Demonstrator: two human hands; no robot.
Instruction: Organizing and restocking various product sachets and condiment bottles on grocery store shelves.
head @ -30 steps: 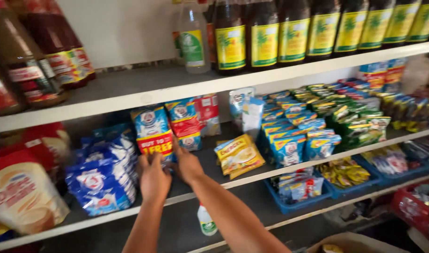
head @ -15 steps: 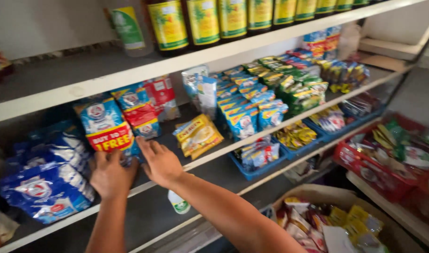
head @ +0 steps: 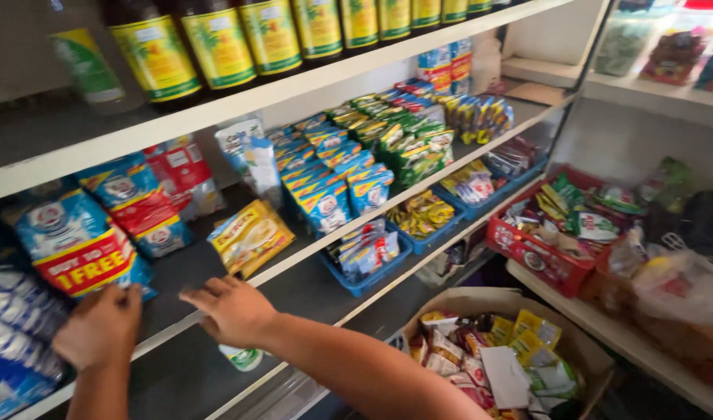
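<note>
The left hand (head: 99,327) grips the bottom edge of the blue packet (head: 76,245) directly above it, while the right hand (head: 233,309) hovers open and empty beside it.

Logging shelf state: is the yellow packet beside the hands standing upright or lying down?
Lying down. The yellow packet rests on its back on the middle shelf, face up, clear of both hands.

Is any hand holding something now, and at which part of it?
The left hand touches the bottom edge of the blue packet with a red band; a real grip cannot be told. The right hand holds nothing.
</note>
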